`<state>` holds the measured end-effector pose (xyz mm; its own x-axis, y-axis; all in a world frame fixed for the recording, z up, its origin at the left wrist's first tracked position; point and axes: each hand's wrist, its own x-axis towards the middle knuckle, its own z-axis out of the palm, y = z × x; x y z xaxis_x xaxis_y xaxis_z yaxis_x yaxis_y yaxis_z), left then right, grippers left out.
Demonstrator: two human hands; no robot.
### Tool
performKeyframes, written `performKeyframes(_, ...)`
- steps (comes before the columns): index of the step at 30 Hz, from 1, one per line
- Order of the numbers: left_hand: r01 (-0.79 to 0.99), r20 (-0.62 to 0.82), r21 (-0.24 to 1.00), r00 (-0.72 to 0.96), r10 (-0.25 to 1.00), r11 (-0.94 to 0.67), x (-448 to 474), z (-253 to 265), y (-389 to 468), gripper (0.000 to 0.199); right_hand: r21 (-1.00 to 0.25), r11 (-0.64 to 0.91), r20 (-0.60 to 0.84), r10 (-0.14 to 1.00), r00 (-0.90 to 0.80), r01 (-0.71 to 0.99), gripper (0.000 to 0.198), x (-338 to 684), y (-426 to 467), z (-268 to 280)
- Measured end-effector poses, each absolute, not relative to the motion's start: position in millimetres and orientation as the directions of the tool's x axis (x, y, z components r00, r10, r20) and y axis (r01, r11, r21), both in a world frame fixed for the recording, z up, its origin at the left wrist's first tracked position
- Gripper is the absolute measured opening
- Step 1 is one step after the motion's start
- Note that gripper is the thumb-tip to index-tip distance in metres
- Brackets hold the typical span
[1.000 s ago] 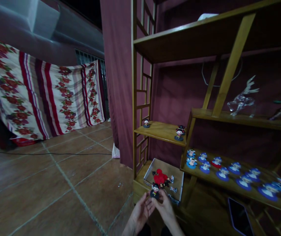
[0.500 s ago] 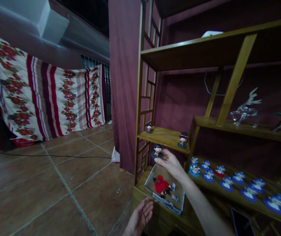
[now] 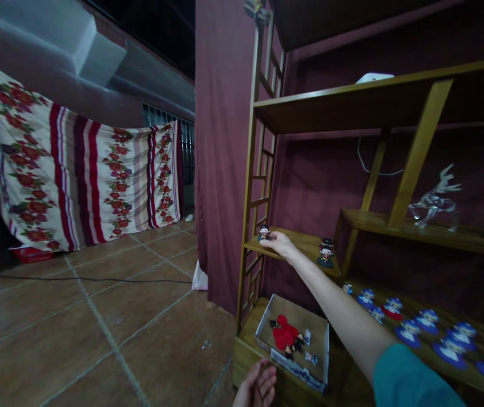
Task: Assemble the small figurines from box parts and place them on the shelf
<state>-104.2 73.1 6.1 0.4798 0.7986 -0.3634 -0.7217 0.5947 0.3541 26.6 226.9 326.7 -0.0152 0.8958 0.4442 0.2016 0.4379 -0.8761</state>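
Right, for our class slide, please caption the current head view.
Right hand holding a small black-haired figurine at a brown wooden shelf, left hand empty near a shallow, open cardboard box.

Held figurine (image 3: pixel 264 231) looks smooth, plastic. Shelf unit (image 3: pixel 420 154): varnished wood, soft gloss. Box (image 3: pixel 304 320): matt cardboard. Deer ornament (image 3: pixel 434 203): clear, glossy, glass or plastic unclear. Curtain (image 3: pixel 222 169): matt cloth. Floor tiles (image 3: pixel 157 339): smooth, faintly shiny. Sleeve (image 3: pixel 411 379): matt cloth.
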Motion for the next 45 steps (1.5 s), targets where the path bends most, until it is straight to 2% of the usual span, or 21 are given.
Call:
performKeyframes(6, -0.675, -0.344, 0.395, 0.52, 0.782, 0.623, -110, 4, 79, 0.026, -0.803, 0.449, 0.494, 0.869, 0.015, 0.391, 0.022, 14, 260, 314)
performKeyframes(9, -0.67, -0.34, 0.401, 0.525, 0.781, 0.625, -115, 7, 78, 0.026, -0.733, 0.426, 0.539, 0.839, 0.072, 0.53, 0.022, 12, 263, 311)
performKeyframes(13, -0.669, -0.375, 0.41, 0.497, 0.783, 0.621, -118, 14, 75, 0.03, -0.67, 0.334, 0.566, 0.808, 0.165, 0.663, 0.033, 12, 260, 310)
performKeyframes(17, -0.66, -0.379, 0.438, 0.48, 0.791, 0.61, -119, 19, 72, 0.039, -0.615, 0.259, 0.512, 0.85, 0.127, 0.745, 0.038, 10, 255, 315)
performKeyframes(22, -0.645, -0.356, 0.46, 0.496, 0.792, 0.61, -117, 15, 74, 0.041, -0.476, 0.075, 0.388, 0.912, 0.132, 0.876, 0.05, 5, 244, 326)
performKeyframes(25, -0.645, -0.355, 0.442, 0.512, 0.782, 0.623, -115, 12, 77, 0.036, -0.438, 0.052, 0.369, 0.92, 0.127, 0.898, 0.051, 2, 239, 329)
performKeyframes(30, -0.632, -0.348, 0.436, 0.539, 0.767, 0.641, -112, 11, 80, 0.033, -0.442, 0.05, 0.359, 0.925, 0.125, 0.896, 0.05, 1, 239, 331)
performKeyframes(39, -0.602, -0.367, 0.49, 0.514, 0.775, 0.631, -113, 15, 79, 0.038, -0.476, 0.047, 0.343, 0.929, 0.137, 0.878, 0.049, 4, 245, 330)
performKeyframes(42, -0.592, -0.382, 0.508, 0.497, 0.779, 0.626, -113, 16, 79, 0.041, -0.505, 0.069, 0.36, 0.923, 0.137, 0.86, 0.046, 6, 248, 328)
performKeyframes(45, -0.586, -0.388, 0.513, 0.494, 0.778, 0.627, -113, 16, 80, 0.043, -0.591, 0.165, 0.374, 0.923, 0.086, 0.79, 0.04, 13, 253, 328)
